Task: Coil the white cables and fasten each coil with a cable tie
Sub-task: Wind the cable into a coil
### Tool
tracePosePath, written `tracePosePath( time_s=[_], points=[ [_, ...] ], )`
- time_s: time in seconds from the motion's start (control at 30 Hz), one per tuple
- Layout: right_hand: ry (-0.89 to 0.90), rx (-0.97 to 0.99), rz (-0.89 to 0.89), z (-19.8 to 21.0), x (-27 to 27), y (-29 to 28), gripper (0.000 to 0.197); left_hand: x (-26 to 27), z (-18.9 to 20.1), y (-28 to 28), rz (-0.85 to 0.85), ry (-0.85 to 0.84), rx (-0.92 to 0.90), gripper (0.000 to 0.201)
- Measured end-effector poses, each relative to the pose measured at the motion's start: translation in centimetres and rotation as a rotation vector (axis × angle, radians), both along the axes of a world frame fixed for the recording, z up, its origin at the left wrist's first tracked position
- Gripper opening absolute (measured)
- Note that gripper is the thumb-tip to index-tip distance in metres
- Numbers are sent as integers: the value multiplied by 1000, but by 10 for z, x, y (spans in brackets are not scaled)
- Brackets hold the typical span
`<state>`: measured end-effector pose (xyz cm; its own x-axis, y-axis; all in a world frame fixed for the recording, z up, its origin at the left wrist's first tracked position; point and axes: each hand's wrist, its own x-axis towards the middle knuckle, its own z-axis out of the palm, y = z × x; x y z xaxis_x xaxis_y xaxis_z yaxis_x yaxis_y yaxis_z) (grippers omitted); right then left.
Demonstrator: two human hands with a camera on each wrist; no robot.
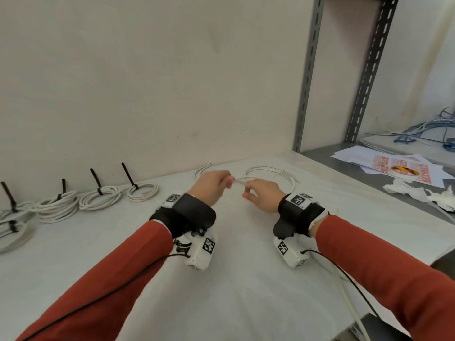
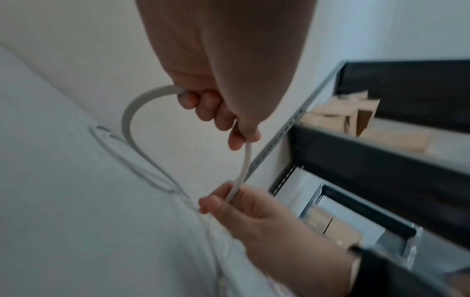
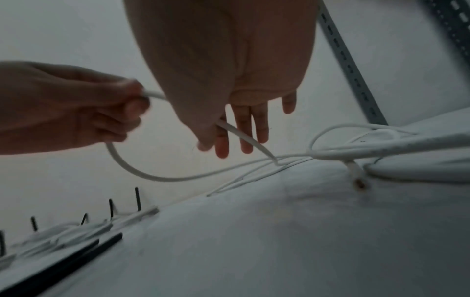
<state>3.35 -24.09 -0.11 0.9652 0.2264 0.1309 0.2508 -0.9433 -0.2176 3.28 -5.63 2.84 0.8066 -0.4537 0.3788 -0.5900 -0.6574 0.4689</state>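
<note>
Left hand (image 1: 211, 185) fists white cable (image 2: 245, 160); right hand (image 1: 263, 196) pinches.

I see loose white cable (image 1: 238, 181) looped mid-frame, one stretch lifted | tied coils (image 1: 85, 202) rowed centre-left | black cable ties (image 1: 94, 178) standing upright

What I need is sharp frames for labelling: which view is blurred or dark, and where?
Head view: evenly lit, tied coils crisp, left hand and right hand slightly motion-blurred, shelf post leaning with wide-angle distortion. Left wrist view: white cable fairly clear, shelving smeared. Right wrist view: dim and grey, black ties at lower left soft.
</note>
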Motion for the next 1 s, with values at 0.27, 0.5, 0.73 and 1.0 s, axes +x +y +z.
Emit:
tracePosePath(
  time_s=[0.27, 0.5, 0.73, 1.0],
  points=[
    [-52, 421, 71, 19, 13, 10, 52, -8, 95, 57, -51, -195, -517, 28],
    [-39, 526, 247, 1, 18, 55, 20, -32, 139, 89, -138, -189, -840, 32],
    [-71, 879, 381, 61, 5, 84, 27, -54, 172, 151, -110, -211, -1211, 34],
    [-144, 707, 473, 148, -20, 111, 20, -85, 188, 246, 10, -249, -1339, 35]
  ],
)
